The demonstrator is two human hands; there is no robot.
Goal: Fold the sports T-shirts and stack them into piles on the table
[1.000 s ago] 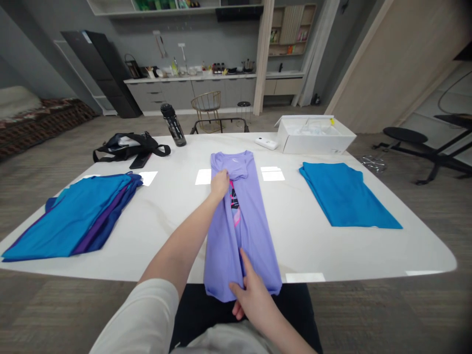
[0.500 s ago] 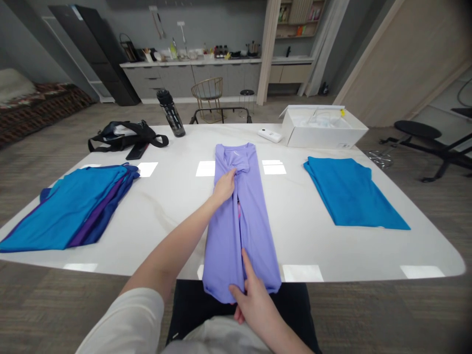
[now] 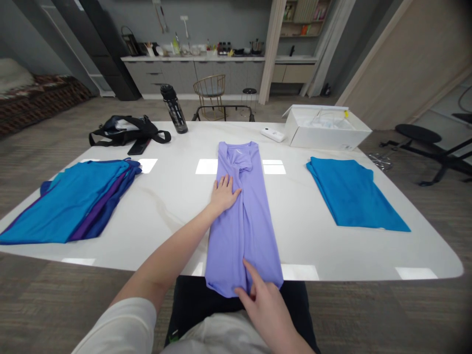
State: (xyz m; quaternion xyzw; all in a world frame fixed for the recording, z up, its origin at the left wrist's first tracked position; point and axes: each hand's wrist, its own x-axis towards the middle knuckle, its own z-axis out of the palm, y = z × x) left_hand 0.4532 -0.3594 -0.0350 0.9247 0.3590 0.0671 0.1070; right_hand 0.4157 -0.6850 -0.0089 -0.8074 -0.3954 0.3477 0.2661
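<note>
A light purple shirt (image 3: 254, 221) lies lengthwise on the white table, its sides folded in toward a seam down the middle. Its neckline faces away from me, and the lower end hangs slightly over the near edge. My left hand (image 3: 223, 195) rests flat and open on the upper left part, fingers spread. At the lower end, my right hand (image 3: 261, 295) touches the fabric with index finger and thumb stretched apart; its other fingers are curled and partly hidden. Near the collar the cloth is bunched and wrinkled.
Blue and purple folded clothes (image 3: 73, 201) lie at the left, and a folded blue garment (image 3: 354, 196) at the right. Along the far side are a black bag (image 3: 127, 130), a phone (image 3: 139, 146), a bottle (image 3: 174, 109), a white device (image 3: 273, 134) and a white box (image 3: 324, 135).
My left hand has let go of the fabric near the collar, moved toward me and flattened on the shirt. The gap along the middle has closed. My right hand stays at the lower end.
</note>
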